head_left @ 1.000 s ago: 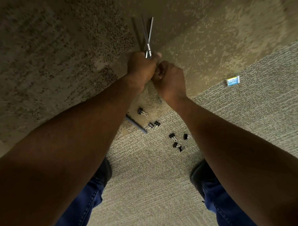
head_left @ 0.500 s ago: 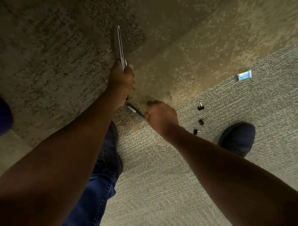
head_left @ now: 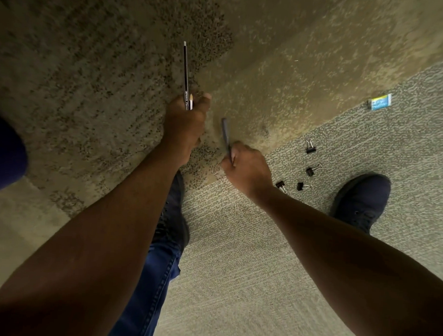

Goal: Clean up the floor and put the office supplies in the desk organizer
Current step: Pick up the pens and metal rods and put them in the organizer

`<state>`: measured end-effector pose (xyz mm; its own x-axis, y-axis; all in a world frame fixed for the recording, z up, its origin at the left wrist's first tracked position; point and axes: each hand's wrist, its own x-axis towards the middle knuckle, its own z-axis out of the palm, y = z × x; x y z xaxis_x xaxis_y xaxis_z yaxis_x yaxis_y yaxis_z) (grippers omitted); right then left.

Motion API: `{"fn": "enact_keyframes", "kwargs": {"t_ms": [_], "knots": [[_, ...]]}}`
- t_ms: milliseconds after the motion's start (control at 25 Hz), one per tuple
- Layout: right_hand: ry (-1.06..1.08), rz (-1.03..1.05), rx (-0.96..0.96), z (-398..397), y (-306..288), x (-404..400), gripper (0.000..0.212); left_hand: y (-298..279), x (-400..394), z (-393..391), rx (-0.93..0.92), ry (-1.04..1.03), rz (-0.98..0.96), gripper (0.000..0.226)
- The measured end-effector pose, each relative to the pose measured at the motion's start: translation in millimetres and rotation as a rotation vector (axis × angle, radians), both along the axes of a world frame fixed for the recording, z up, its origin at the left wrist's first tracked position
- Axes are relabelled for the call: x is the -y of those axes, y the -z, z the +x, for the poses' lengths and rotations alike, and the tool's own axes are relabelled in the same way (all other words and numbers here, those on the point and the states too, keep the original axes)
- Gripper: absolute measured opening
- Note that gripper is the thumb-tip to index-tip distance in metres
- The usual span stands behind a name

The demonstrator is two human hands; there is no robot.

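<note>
Carpet (head_left: 236,281) underfoot, seen from above. Left hand (head_left: 185,121) at centre frame, fingers curled round two pencils (head_left: 185,73), the long dark one pointing toward the top edge. Right hand (head_left: 248,168) just right of it, fingers pinching a grey pen (head_left: 226,135), tip raised toward the upper left. Four binder clips (head_left: 311,148) lying right of centre, near a dark shoe (head_left: 360,200). Eraser (head_left: 379,102) at upper right, well apart from the clips.
</note>
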<state>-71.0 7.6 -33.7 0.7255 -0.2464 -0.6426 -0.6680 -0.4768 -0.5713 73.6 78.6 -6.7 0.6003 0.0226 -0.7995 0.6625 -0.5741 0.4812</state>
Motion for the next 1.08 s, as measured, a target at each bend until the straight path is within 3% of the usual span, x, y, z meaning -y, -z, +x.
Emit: {"fn": "enact_keyframes", "kwargs": {"t_ms": [200, 520, 680, 880, 1080], "knots": [[0.321, 0.033, -0.029, -8, -13, 55, 0.006, -29, 10, -18, -0.075, 0.032, -0.017, 0.026], [0.762, -0.39, -0.16, -58, 4, 194, 0.033, -42, 36, -29, -0.115, -0.028, 0.019, 0.032], [0.665, -0.427, -0.147, -64, 20, 236, 0.051, -31, 48, -35, -0.087, -0.031, 0.02, 0.035], [0.6, -0.391, -0.123, -60, 21, 245, 0.038, -32, 55, -47, -0.131, -0.032, -0.013, 0.022], [0.532, -0.125, -0.11, -62, -64, 223, 0.036, -107, 68, -64, -0.256, -0.15, -0.185, 0.02]]}}
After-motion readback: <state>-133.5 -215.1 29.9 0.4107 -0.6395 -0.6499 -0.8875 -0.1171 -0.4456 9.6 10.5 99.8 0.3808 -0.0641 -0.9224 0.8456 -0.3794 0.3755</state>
